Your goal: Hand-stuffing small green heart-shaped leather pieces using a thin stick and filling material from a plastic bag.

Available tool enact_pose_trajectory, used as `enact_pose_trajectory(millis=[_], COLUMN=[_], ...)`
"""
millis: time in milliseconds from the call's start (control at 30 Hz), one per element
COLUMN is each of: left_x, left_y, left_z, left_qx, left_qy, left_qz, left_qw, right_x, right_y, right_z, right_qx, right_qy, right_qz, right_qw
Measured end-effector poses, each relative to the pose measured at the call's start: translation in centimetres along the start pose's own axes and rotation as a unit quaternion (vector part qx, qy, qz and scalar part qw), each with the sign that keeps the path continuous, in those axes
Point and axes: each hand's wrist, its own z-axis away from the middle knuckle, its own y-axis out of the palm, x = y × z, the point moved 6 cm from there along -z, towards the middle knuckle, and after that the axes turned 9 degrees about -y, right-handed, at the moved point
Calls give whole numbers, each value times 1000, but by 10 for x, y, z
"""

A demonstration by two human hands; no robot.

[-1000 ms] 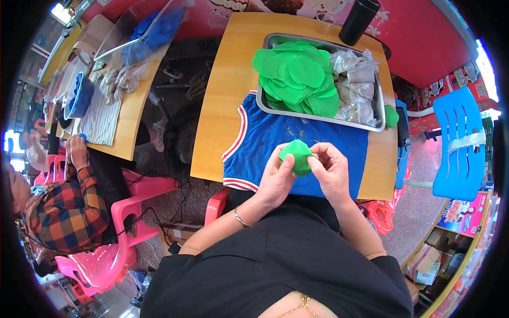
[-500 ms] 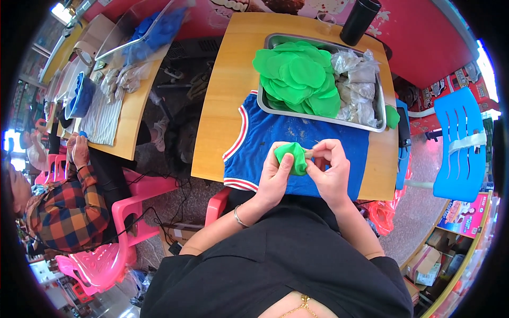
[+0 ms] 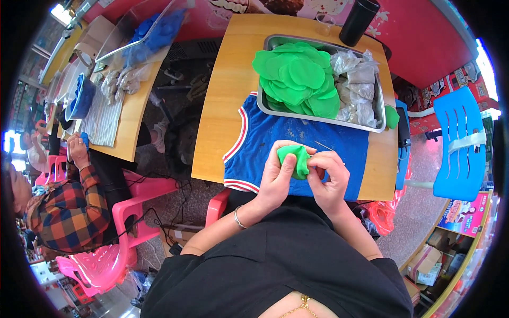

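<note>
Open lane on the left: bare wood of the table [image 3: 222, 90] runs along the blue cloth [image 3: 254, 135], level, from near edge to far end. Between the hands [image 3: 277, 177] and the metal tray [image 3: 318, 120], flat cloth gives low clearance. Tray wall bars forward travel; entry is from above. Inside, green discs [image 3: 299, 74] overtop the left rim and plastic bags [image 3: 360, 79] crowd the right. Black flask [image 3: 358, 24] blocks the far right corner.

Clothing: black short-sleeved cloth top [image 3: 265, 259]
Wristwear: rounded silver metal bangle [image 3: 239, 217] — left arm
Neckwear: gold chain [image 3: 293, 308] — small gold ornament [image 3: 305, 299]
</note>
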Motion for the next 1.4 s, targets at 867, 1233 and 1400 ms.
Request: enact_pose_trajectory(millis=[867, 1233, 1400], left_x=[-19, -22, -13], left_y=[-6, -14, -12], left_z=[1, 0, 0], left_qx=[-36, -54, -64], left_qy=[60, -7, -15], left_qz=[-41, -25, 36], left_qw=[997, 998, 997], right_x=[17, 22, 16], right_y=[7, 22, 22], right_z=[-5, -24, -15], right_qx=[74, 173, 126], right_qy=[-74, -53, -33], right_qz=[30, 44, -30], right_qw=[994, 983, 991])
